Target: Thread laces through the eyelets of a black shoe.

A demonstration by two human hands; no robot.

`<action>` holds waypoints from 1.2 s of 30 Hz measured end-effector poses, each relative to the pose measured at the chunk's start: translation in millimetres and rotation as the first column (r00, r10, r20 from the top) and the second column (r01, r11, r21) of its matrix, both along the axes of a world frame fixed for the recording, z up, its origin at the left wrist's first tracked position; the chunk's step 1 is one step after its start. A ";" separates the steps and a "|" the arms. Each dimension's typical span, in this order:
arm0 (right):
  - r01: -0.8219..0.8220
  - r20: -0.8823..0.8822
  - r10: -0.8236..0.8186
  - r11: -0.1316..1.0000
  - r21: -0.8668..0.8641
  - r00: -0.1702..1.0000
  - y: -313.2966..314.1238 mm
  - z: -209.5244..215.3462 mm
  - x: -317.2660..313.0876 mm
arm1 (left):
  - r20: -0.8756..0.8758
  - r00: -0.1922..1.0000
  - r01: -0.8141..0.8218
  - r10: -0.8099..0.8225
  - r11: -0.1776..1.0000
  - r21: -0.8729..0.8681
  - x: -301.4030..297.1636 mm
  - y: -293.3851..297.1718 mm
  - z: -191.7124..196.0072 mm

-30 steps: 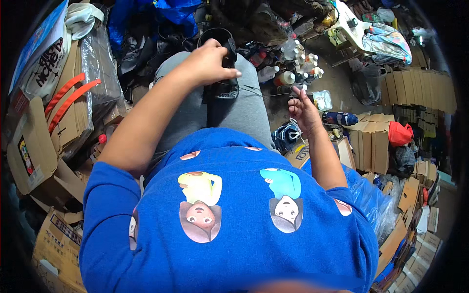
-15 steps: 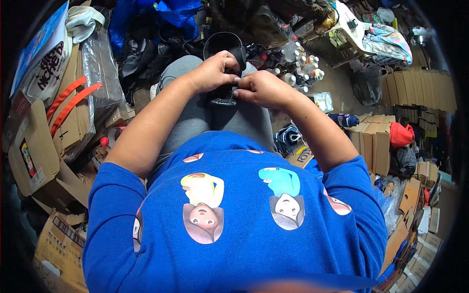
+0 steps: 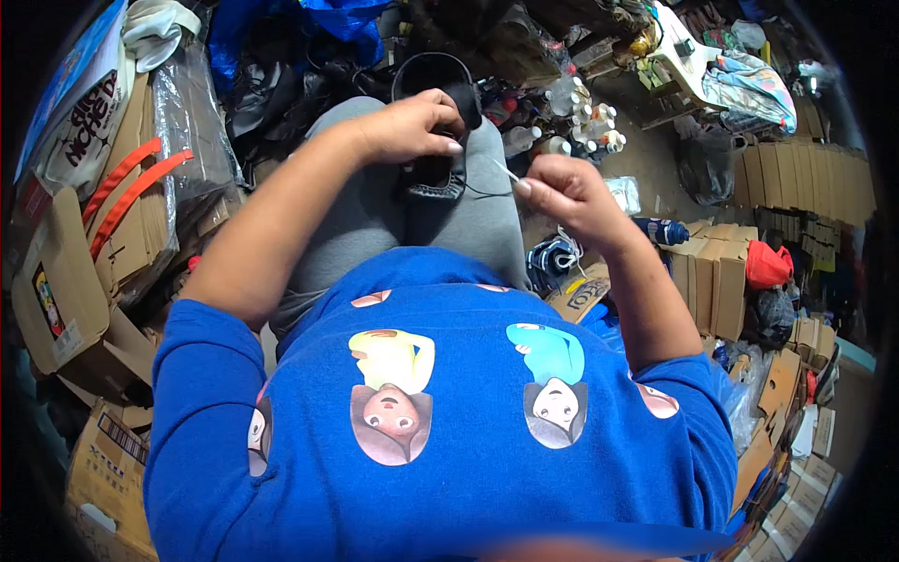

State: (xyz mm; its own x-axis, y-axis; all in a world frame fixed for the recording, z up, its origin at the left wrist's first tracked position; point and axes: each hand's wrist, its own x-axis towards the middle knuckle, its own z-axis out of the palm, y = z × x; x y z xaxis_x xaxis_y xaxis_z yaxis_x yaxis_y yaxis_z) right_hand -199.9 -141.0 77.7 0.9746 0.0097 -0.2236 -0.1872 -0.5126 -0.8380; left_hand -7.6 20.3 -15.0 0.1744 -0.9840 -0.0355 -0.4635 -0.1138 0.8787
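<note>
A black shoe-like piece [image 3: 436, 190] rests over my grey-clad thighs, with a stitched near edge and a wide curved band at its far end. My left hand [image 3: 417, 126] grips it from the left side, fingers curled over it and thumb pressed along the top. To the right, my right hand [image 3: 569, 192] is held away from the piece, fist closed, pinching a thin pale needle [image 3: 506, 170] between thumb and finger. A dark thread [image 3: 487, 193] runs from the piece's right edge to that hand.
White-capped bottles [image 3: 595, 131] crowd the floor beyond my right knee, near a white chair [image 3: 684, 58]. Cardboard stacks [image 3: 712, 272] and a blue bottle [image 3: 662, 230] lie to the right. On the left stand opened boxes [image 3: 70, 281] and orange straps [image 3: 131, 201].
My right hand has pulled away from the black piece to the right, bringing the needle and a stretch of thread into sight. My left hand keeps its hold.
</note>
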 end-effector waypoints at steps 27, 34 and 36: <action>-0.091 -0.058 0.074 0.919 -0.383 0.996 3.1 -16.4 28.1 | -0.078 0.989 0.127 -0.123 0.991 0.050 14.8 -19.3 8.2; -0.147 -0.006 0.164 0.865 -0.480 0.986 5.8 -18.1 34.5 | -0.081 0.991 0.115 -0.111 0.992 0.045 14.4 -19.3 3.8; -0.159 0.001 0.179 0.880 -0.447 0.984 6.8 -16.0 37.6 | -0.091 0.990 0.107 -0.103 0.993 0.043 13.8 -18.5 3.7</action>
